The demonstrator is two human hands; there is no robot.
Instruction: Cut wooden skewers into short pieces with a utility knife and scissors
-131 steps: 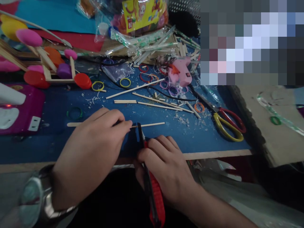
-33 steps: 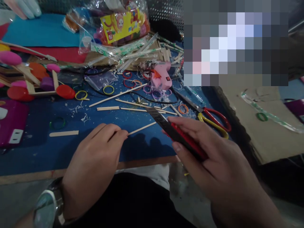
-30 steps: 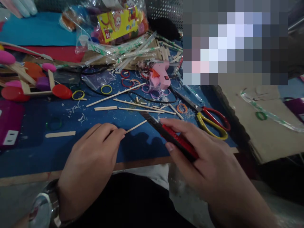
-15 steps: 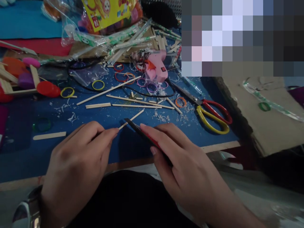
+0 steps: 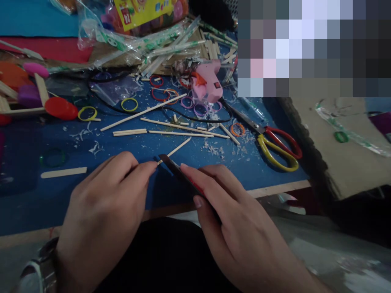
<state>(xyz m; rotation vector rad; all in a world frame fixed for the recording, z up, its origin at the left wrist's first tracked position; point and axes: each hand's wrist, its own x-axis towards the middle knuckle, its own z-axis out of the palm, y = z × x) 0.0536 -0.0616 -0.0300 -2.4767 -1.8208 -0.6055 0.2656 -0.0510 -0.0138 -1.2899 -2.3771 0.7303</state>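
Note:
Between thumb and forefinger, my left hand pinches the near end of a thin wooden stick, which slants up and away over the blue tabletop. My right hand is wrapped round a utility knife with a dark blade and some red on its handle. The blade lies across the stick, close to my left fingertips. Beyond my hands several more thin sticks lie loose. A flat craft stick rests left of my left hand.
Scissors with red and yellow handles lie at the right, near cardboard. A pink glue gun with a black cord stands behind the sticks. Rubber bands, white shavings, wrapped straws and a construction with red discs surround the work area.
The blade has moved slightly down along the stick toward my left fingertips. Both grips stay the same, and the view has shifted a little.

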